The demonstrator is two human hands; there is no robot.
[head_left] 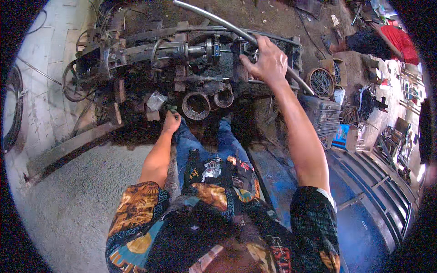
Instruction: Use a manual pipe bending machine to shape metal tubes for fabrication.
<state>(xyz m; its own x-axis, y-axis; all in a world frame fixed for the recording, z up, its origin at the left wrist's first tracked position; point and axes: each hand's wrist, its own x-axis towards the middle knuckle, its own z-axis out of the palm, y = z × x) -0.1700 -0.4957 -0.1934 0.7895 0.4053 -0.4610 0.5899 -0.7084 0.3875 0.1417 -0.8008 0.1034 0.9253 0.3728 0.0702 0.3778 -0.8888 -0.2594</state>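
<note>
The machine (182, 68) stands on the ground straight ahead of the person's knees, with 2 short pipe sections (207, 102) lying at its near edge. A long bent tube (227, 25) crosses over its right part, where the right hand (268, 61) sits on it. The left hand (170, 122) rests at the machine's near edge, left of the pipe sections, and a round basket of rods (321, 82) stands just right of the machine.

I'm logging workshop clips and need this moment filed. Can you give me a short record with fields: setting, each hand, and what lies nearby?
setting: dirt-floored workshop, greasy metal machine in front of the person
right hand: closed around a long curved metal pipe above the machine
left hand: low at the machine's front edge, closed on something small; unclear what
nearby: two short rusty tubes below the machine, bucket of rods at right
others: a person in red, upper right
</note>
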